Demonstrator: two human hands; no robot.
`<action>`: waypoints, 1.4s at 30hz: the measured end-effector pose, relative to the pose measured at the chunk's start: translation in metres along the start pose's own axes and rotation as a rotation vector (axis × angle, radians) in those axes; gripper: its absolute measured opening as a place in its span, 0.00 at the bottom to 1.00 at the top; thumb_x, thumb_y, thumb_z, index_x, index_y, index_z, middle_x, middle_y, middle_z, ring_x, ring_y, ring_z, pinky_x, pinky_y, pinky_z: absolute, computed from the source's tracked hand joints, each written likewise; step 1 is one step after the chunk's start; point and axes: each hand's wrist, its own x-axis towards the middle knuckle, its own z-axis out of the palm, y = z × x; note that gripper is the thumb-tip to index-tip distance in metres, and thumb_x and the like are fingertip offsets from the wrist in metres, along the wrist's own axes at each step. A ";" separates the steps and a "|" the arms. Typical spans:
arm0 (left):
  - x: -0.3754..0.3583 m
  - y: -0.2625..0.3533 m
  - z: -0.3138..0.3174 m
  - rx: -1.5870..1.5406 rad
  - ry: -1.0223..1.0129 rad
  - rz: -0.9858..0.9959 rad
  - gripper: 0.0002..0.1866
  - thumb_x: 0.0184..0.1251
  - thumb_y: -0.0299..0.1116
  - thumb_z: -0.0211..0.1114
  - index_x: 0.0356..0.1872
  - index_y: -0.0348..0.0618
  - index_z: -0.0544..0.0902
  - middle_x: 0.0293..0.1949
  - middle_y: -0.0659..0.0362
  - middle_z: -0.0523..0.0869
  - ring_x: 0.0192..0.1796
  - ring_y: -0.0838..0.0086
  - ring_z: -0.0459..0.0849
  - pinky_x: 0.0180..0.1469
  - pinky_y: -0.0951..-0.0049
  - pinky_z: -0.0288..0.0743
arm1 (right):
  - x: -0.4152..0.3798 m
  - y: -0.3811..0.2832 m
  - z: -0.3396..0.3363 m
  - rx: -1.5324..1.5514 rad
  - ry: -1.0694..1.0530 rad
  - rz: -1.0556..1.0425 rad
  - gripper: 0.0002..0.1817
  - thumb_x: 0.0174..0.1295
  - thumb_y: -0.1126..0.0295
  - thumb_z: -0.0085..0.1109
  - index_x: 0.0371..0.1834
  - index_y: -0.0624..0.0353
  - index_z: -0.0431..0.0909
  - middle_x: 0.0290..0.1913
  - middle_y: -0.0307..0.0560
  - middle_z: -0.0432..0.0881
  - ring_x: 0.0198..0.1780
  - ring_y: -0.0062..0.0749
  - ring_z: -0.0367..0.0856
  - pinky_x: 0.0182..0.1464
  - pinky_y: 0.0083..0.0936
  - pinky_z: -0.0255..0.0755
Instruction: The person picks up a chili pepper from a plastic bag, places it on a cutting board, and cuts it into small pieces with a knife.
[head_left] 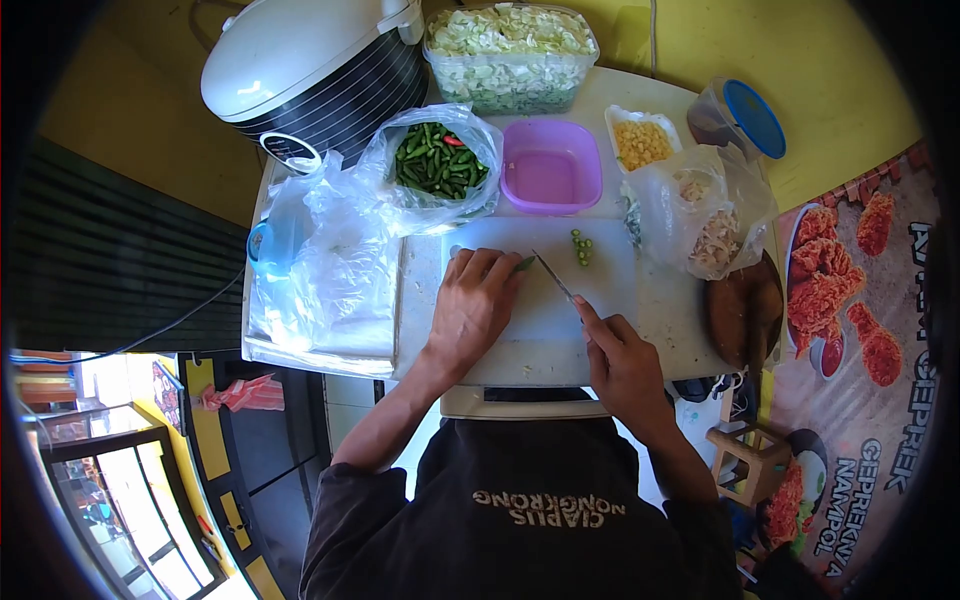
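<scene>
- Head camera looks straight down on a white cutting board (pixel 540 330) lying on a pale surface (pixel 670 310), with the person's dark shirt filling the bottom of the frame.
- Left hand (pixel 472 305) rests palm down on the board, fingers curled and pressed together over a green chili (pixel 524 264), whose tip pokes out just past the fingertips.
- Right hand (pixel 622 362) has its grip closed around the handle of a knife (pixel 553 275); the forefinger lies along the top, and the blade slants up and left toward the chili tip, its point just beside it.
- A small cluster of cut chili pieces (pixel 581 248) lies on the board near the far edge, to the right of the blade and apart from it.
- Behind the board, an open plastic bag of green chilies (pixel 437 160) stands with one red one among them.
- Beside that bag, an empty purple tub (pixel 551 167) sits.
- Right of the tub stands a small white container of corn kernels (pixel 640 142), and in front of it a clear bag with pale shredded contents (pixel 705 215).
- At the far edge, a large clear box of chopped cabbage (pixel 510 55) sits next to a white rice cooker (pixel 315 65).
- Crumpled clear plastic bags (pixel 330 270) lie left of the board.
- A dark round wooden piece (pixel 745 310) sits at the surface's right edge; what it is cannot be told.
</scene>
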 end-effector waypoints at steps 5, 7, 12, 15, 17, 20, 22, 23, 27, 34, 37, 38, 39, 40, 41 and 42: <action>0.008 -0.012 -0.003 -0.031 -0.069 0.063 0.12 0.66 0.23 0.71 0.50 0.43 0.90 0.47 0.54 0.87 0.51 0.55 0.87 0.54 0.57 0.84 | -0.001 0.004 -0.002 -0.042 -0.015 -0.035 0.34 0.68 0.78 0.62 0.78 0.47 0.75 0.37 0.47 0.81 0.27 0.42 0.84 0.33 0.39 0.82; 0.009 -0.014 -0.004 -0.049 -0.091 0.070 0.13 0.66 0.23 0.71 0.50 0.44 0.90 0.48 0.54 0.87 0.52 0.55 0.87 0.55 0.57 0.85 | -0.002 0.007 0.000 -0.045 -0.025 -0.036 0.34 0.67 0.78 0.63 0.79 0.47 0.74 0.37 0.47 0.80 0.27 0.42 0.84 0.33 0.39 0.82; 0.009 -0.011 -0.003 -0.076 -0.070 0.045 0.12 0.66 0.23 0.71 0.50 0.43 0.89 0.48 0.54 0.87 0.52 0.55 0.87 0.54 0.57 0.85 | -0.003 0.007 0.000 -0.021 -0.047 -0.020 0.34 0.67 0.78 0.63 0.79 0.48 0.74 0.36 0.47 0.80 0.27 0.42 0.83 0.33 0.39 0.82; 0.007 -0.013 -0.001 -0.083 -0.072 0.051 0.12 0.66 0.23 0.71 0.51 0.43 0.89 0.48 0.54 0.87 0.52 0.55 0.87 0.54 0.57 0.85 | -0.004 0.008 0.002 -0.001 -0.039 -0.024 0.35 0.67 0.78 0.63 0.79 0.48 0.74 0.36 0.47 0.80 0.27 0.43 0.83 0.33 0.39 0.82; 0.007 -0.015 -0.001 -0.078 -0.079 0.058 0.13 0.67 0.23 0.71 0.51 0.43 0.89 0.49 0.54 0.87 0.52 0.55 0.87 0.54 0.57 0.85 | -0.003 0.009 0.002 0.007 -0.036 -0.027 0.35 0.67 0.79 0.63 0.79 0.49 0.73 0.36 0.47 0.80 0.27 0.43 0.83 0.33 0.39 0.82; 0.007 -0.014 -0.002 -0.073 -0.090 0.063 0.13 0.67 0.22 0.70 0.51 0.43 0.89 0.49 0.54 0.87 0.53 0.55 0.87 0.54 0.57 0.85 | -0.004 0.008 0.001 0.005 -0.047 -0.029 0.35 0.66 0.79 0.63 0.80 0.49 0.73 0.36 0.47 0.80 0.27 0.43 0.83 0.33 0.39 0.82; 0.007 -0.015 -0.001 -0.071 -0.091 0.067 0.13 0.67 0.22 0.70 0.51 0.43 0.88 0.49 0.54 0.87 0.53 0.55 0.87 0.55 0.57 0.84 | -0.004 0.009 0.001 -0.005 -0.058 -0.037 0.36 0.66 0.79 0.63 0.80 0.50 0.73 0.36 0.47 0.80 0.27 0.43 0.83 0.33 0.39 0.82; 0.007 -0.015 -0.001 -0.079 -0.097 0.071 0.13 0.67 0.22 0.70 0.51 0.42 0.88 0.49 0.54 0.87 0.53 0.55 0.87 0.55 0.57 0.84 | -0.003 0.009 0.000 -0.018 -0.063 -0.039 0.36 0.66 0.79 0.63 0.80 0.50 0.72 0.35 0.47 0.79 0.27 0.43 0.83 0.33 0.39 0.82; 0.008 -0.017 -0.003 -0.098 -0.112 0.085 0.13 0.66 0.21 0.70 0.51 0.42 0.88 0.49 0.54 0.87 0.53 0.55 0.86 0.56 0.56 0.83 | 0.009 0.004 0.008 -0.076 -0.063 -0.065 0.37 0.65 0.79 0.63 0.80 0.50 0.71 0.34 0.47 0.78 0.25 0.44 0.81 0.32 0.39 0.81; 0.007 -0.015 -0.003 -0.137 -0.094 0.070 0.14 0.65 0.20 0.71 0.50 0.41 0.89 0.50 0.53 0.88 0.53 0.54 0.87 0.56 0.57 0.83 | 0.006 0.005 0.008 -0.122 -0.052 -0.088 0.36 0.65 0.78 0.63 0.80 0.50 0.72 0.34 0.47 0.78 0.24 0.44 0.81 0.30 0.39 0.80; 0.007 -0.016 -0.004 -0.152 -0.099 0.067 0.14 0.65 0.20 0.71 0.50 0.41 0.89 0.50 0.53 0.88 0.53 0.54 0.87 0.57 0.57 0.83 | 0.004 0.005 0.003 -0.115 -0.087 -0.050 0.36 0.66 0.78 0.63 0.80 0.50 0.72 0.34 0.47 0.78 0.24 0.44 0.82 0.30 0.39 0.80; 0.006 -0.016 -0.004 -0.145 -0.096 0.067 0.14 0.65 0.20 0.71 0.51 0.41 0.89 0.50 0.53 0.88 0.53 0.54 0.87 0.56 0.57 0.83 | 0.007 0.005 0.004 -0.088 -0.074 -0.051 0.35 0.66 0.78 0.63 0.79 0.51 0.73 0.34 0.47 0.79 0.24 0.44 0.82 0.30 0.40 0.80; 0.006 -0.016 -0.004 -0.140 -0.094 0.069 0.14 0.65 0.21 0.71 0.51 0.41 0.89 0.50 0.53 0.88 0.52 0.54 0.87 0.56 0.57 0.83 | 0.013 0.006 0.005 -0.063 -0.059 -0.050 0.34 0.67 0.77 0.63 0.79 0.51 0.73 0.34 0.47 0.79 0.24 0.44 0.82 0.30 0.40 0.80; 0.006 -0.016 -0.003 -0.136 -0.092 0.071 0.14 0.65 0.21 0.71 0.51 0.41 0.89 0.50 0.53 0.88 0.52 0.54 0.87 0.56 0.57 0.83 | 0.016 0.006 0.007 -0.038 -0.045 -0.049 0.34 0.67 0.77 0.63 0.79 0.51 0.73 0.34 0.47 0.79 0.25 0.44 0.82 0.30 0.40 0.80; 0.006 -0.015 -0.004 -0.138 -0.096 0.075 0.14 0.65 0.21 0.71 0.51 0.41 0.89 0.50 0.53 0.88 0.52 0.54 0.87 0.56 0.57 0.83 | 0.018 0.003 0.009 -0.051 -0.026 -0.031 0.33 0.67 0.77 0.62 0.78 0.51 0.74 0.33 0.47 0.79 0.25 0.44 0.82 0.30 0.40 0.80; 0.007 -0.015 -0.005 -0.139 -0.100 0.077 0.14 0.65 0.21 0.71 0.51 0.41 0.89 0.50 0.53 0.88 0.52 0.55 0.87 0.56 0.57 0.83 | 0.020 0.000 0.012 -0.063 -0.009 -0.015 0.33 0.67 0.77 0.62 0.78 0.51 0.74 0.33 0.47 0.79 0.25 0.44 0.82 0.30 0.40 0.80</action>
